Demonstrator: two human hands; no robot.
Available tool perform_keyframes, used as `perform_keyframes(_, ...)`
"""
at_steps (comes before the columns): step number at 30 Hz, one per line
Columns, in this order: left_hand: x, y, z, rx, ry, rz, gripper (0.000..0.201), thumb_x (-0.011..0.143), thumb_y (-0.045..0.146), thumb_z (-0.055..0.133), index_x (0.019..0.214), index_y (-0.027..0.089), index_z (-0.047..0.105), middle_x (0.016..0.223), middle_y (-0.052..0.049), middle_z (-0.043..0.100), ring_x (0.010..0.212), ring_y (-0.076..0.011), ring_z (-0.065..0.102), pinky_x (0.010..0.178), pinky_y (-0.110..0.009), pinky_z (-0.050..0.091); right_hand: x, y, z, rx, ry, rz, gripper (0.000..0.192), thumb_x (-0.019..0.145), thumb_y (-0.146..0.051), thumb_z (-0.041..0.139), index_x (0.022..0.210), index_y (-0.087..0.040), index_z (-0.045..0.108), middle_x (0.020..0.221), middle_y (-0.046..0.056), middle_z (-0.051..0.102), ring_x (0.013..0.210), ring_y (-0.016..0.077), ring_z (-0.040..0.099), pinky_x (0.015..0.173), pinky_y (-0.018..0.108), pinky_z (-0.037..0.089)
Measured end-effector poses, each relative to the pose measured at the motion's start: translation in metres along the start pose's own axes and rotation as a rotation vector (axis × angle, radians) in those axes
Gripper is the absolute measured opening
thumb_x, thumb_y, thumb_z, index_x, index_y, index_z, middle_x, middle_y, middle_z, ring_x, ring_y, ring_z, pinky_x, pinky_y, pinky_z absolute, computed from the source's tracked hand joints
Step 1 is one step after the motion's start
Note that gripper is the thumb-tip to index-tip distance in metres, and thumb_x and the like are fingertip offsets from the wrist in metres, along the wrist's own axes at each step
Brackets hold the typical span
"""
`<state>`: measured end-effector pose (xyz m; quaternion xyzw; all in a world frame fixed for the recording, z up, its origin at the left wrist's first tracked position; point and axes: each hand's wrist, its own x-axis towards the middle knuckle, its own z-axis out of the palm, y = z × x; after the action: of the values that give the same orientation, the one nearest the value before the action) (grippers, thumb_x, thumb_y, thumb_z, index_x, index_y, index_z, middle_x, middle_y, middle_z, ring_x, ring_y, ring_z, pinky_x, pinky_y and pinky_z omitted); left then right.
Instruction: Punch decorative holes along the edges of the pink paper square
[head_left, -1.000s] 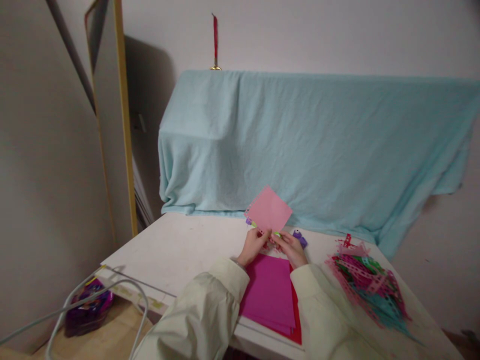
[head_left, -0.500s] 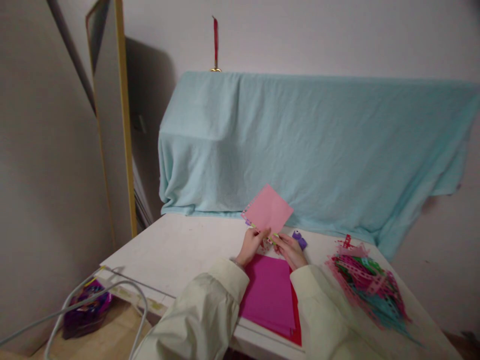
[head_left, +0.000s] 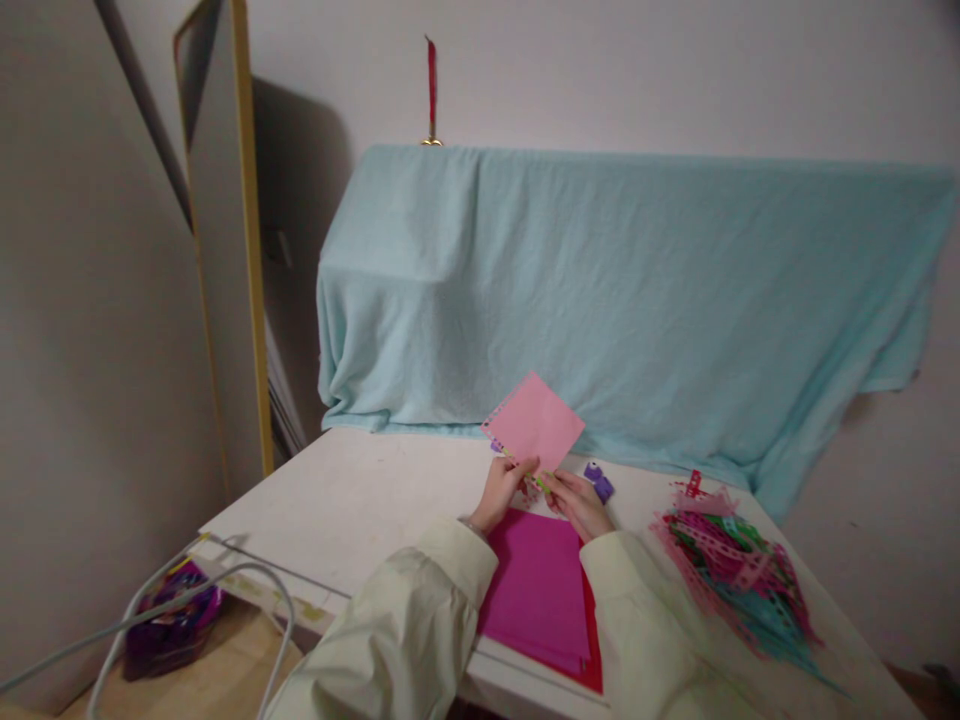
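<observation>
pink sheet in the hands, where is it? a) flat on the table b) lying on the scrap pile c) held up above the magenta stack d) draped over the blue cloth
c: both hands pinch the pink sheet by its lower corner, raised above the magenta stack.

A stack of paper sheets [head_left: 536,590] lies at the near edge of the bench [head_left: 360,500]. A pile of paper strips [head_left: 739,580] sits right. A draped cloth [head_left: 622,300] hangs behind.

One pale pink sheet [head_left: 534,421], one magenta paper stack [head_left: 538,585], one purple punch [head_left: 598,480], one heap of punched strips [head_left: 739,580] (too tangled to count), two hands.
</observation>
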<state>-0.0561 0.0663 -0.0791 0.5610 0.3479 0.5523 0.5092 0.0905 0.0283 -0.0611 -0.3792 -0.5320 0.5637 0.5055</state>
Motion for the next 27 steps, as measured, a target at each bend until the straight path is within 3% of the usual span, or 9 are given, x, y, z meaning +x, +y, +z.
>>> perform_keyframes(12, 0.001, 0.003, 0.001, 0.008, 0.007, -0.002, 0.040, 0.075, 0.048, 0.058, 0.056, 0.012, 0.058, 0.046, 0.001, 0.049, 0.042, -0.0082, 0.039, 0.045, -0.022, 0.029, 0.002, 0.004, -0.003, -0.003, 0.022, 0.020, 0.026, 0.075, -0.042, 0.066, 0.076, -0.017, 0.060, 0.059, -0.003, 0.048, 0.050, 0.0088, 0.037, 0.046, 0.025, 0.022)
perform_keyframes(27, -0.001, 0.007, 0.003, -0.059, 0.007, -0.053, 0.040, 0.072, 0.049, 0.060, 0.055, 0.013, 0.056, 0.046, 0.002, 0.049, 0.040, -0.0083, 0.041, 0.044, -0.023, 0.030, -0.004, -0.009, 0.008, 0.040, 0.000, 0.050, 0.032, 0.071, -0.047, 0.069, 0.079, -0.017, 0.061, 0.061, -0.002, 0.053, 0.051, 0.0094, 0.040, 0.048, 0.026, 0.023)
